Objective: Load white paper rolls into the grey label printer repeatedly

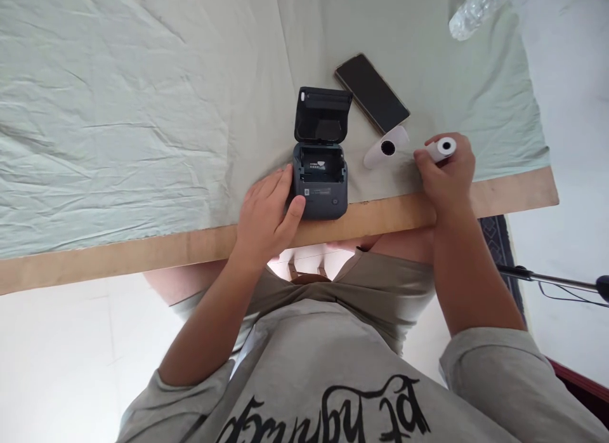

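Observation:
A small dark printer [324, 200] sits at the table's front edge, its lid [323, 116] raised and its paper bay showing no roll. My left hand [269, 214] rests against the printer's left side, fingers stretched out and thumb near its front corner. To the right of the printer stands a white paper roll [378, 154] with a loose end sticking out. My right hand [450, 173] is wrapped round a second, smaller white roll [446, 146], whose round end with a dark core faces up.
A phone [372, 92] lies with its dark screen up behind the standing roll. A clear plastic bottle [476, 11] lies at the back right. The green cloth [143, 113] is wrinkled on the left, and a wooden edge [200, 245] runs along the front.

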`<state>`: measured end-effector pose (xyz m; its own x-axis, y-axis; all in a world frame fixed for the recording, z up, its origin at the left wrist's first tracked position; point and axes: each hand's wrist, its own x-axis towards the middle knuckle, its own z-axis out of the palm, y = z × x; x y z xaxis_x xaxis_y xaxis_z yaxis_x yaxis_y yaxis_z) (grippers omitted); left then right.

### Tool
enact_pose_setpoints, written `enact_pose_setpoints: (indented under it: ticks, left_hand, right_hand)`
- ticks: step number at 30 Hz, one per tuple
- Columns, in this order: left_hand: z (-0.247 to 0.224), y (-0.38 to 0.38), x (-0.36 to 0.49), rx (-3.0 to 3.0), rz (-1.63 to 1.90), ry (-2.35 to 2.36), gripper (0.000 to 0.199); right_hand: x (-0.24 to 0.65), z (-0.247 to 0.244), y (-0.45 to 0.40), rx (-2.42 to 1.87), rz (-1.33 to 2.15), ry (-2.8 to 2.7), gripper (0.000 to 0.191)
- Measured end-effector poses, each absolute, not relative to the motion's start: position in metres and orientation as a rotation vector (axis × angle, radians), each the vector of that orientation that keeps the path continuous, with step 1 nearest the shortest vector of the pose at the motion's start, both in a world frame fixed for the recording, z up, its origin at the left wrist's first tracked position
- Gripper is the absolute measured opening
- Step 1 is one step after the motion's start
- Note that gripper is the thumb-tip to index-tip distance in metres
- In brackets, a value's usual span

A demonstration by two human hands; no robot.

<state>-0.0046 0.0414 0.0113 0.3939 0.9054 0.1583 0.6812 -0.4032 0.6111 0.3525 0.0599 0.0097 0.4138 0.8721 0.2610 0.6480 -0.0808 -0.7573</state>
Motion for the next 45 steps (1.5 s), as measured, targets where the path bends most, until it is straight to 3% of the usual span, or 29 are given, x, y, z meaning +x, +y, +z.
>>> enact_pose_setpoints:
  ticks: [8,12,14,19,27,42,45]
  left_hand:
    - [0.013,0.043,-0.005,2.214,0.666,1.334,0.082]
    - [0.012,0.044,-0.006,2.205,0.669,1.317,0.079]
    - [0.012,0.044,-0.006,2.202,0.676,1.313,0.078]
    - [0.012,0.043,-0.005,2.205,0.686,1.318,0.082]
    - [0.009,0.042,-0.004,2.215,0.717,1.346,0.085]
    - [0.009,0.041,-0.006,2.219,0.724,1.344,0.084]
    - [0.009,0.041,-0.006,2.218,0.711,1.343,0.083]
  right_hand:
    - [0.348,0.017,0.056,-1.881,0.122,-1.315,0.04]
    - [0.319,0.04,0.036,-1.61,-0.127,-1.305,0.015]
    - [0.3,0.046,0.034,-1.558,-0.089,-1.403,0.013]
    - [0.274,0.024,0.055,-1.763,0.057,-1.661,0.031]
    - [0.278,-0.006,0.058,-1.633,0.303,-1.757,0.03]
    - [0.277,-0.004,0.052,-1.538,0.163,-1.775,0.029]
    - [0.28,-0.008,0.053,-1.524,0.215,-1.721,0.039]
